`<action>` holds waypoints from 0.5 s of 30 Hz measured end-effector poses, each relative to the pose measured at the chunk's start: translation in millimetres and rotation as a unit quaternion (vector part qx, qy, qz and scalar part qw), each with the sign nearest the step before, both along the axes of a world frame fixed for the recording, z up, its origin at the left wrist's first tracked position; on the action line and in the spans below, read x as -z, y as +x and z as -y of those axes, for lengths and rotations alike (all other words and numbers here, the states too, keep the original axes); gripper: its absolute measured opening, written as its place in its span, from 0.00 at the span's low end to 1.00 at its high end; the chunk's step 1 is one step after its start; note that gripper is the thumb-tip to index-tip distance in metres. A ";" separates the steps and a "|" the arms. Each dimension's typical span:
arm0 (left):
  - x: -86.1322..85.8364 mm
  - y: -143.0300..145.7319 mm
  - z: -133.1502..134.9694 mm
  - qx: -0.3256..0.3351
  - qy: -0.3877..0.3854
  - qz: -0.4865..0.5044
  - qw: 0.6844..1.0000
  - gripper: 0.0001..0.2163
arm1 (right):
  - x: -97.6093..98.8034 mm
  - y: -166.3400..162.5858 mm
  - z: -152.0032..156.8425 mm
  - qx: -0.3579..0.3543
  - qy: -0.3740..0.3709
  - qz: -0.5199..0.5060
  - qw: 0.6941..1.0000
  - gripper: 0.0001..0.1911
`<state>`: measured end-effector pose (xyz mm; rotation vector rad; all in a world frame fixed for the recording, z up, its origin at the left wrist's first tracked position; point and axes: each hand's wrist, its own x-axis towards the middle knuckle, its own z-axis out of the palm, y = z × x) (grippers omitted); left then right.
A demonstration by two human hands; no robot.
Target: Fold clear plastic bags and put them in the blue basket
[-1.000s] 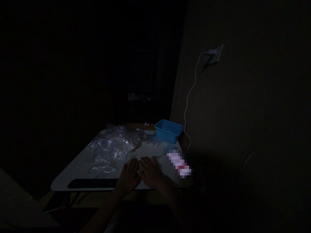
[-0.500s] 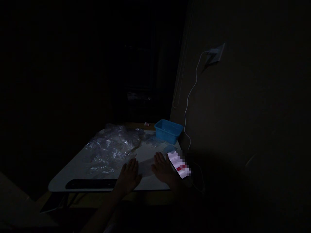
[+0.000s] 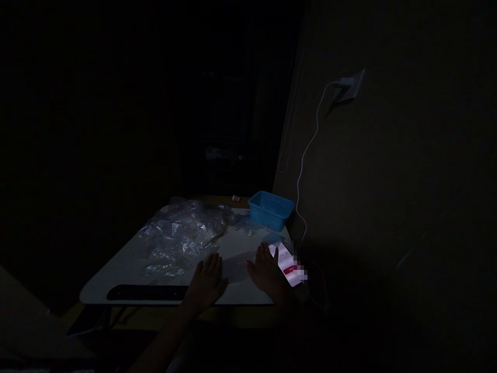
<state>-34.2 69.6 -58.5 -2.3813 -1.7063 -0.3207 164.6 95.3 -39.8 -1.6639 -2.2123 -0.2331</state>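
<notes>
My left hand [image 3: 207,282] lies flat near the front of the white table [image 3: 248,296], fingers stretched forward. To its right, my right hand [image 3: 264,268] is also flat with fingers apart, its little-finger side overlapping the lit phone [image 3: 285,261]. Between the two hands a thin, clear plastic bag [image 3: 235,267] is spread on the tabletop; both hands seem to touch its edges, though the dim light hides the exact contact. A heap of crumpled clear plastic bags [image 3: 186,228] sits just beyond my left hand.
A blue plastic basket [image 3: 271,211] stands at the table's back right corner. Behind the table lies a small pinkish cup-like item [image 3: 236,198]. A white cable [image 3: 302,160] hangs from a wall socket [image 3: 349,87] at right. A black slot strip [image 3: 145,292] runs along the front edge.
My right hand has slid a little to the right, away from my left, and now overlaps the phone more. My left hand stays nearly in place. The view has shifted slightly.
</notes>
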 end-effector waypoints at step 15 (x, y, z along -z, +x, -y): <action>-4.7 -1.7 2.1 0.013 -0.015 0.030 0.999 0.26 | -15.6 5.2 11.1 -0.103 0.041 -0.028 0.993 0.19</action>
